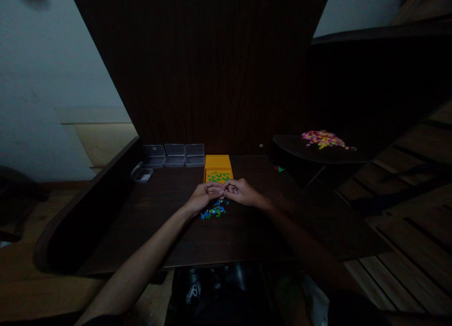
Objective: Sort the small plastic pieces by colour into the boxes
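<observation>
Left hand (203, 196) and right hand (242, 193) are touching fingertips, both pinching narrow, contents too small to tell, above beads (215, 210); yellow box (218, 162) sitting just beyond.

Both forearms extended forward, converging at centre. Knuckles up on left hand (204, 195) and right hand (242, 192), fingers curled, fingertips touching. Grip contents indiscernible.

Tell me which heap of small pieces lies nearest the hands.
The blue-and-green heap, just below the left hand and right hand. The green pieces lie in the orange box behind; the pink-and-yellow heap sits far right.
</observation>
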A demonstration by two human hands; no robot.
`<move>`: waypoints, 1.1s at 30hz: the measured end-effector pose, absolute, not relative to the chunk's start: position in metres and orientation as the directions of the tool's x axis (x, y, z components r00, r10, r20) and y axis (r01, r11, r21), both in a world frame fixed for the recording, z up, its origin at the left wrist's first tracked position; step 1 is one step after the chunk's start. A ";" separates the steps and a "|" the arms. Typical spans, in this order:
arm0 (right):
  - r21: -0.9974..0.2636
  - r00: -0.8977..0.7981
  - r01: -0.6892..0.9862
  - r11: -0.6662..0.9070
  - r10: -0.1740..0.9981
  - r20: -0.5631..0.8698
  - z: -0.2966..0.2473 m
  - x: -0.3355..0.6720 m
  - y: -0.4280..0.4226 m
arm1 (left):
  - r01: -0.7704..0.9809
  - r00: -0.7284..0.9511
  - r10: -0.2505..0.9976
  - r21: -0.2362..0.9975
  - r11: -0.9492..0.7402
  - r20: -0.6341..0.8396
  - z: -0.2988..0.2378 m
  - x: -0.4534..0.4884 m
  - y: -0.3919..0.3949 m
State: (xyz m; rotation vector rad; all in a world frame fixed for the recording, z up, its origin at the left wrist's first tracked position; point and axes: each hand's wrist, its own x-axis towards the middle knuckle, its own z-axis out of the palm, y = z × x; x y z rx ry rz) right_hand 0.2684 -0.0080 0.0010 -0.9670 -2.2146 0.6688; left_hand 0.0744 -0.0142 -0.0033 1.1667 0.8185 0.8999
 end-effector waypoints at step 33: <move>-0.149 -0.410 0.661 0.735 0.521 0.749 -0.004 0.257 -0.018 | -0.496 0.281 0.943 0.815 0.301 -0.177 0.003 0.074 -0.018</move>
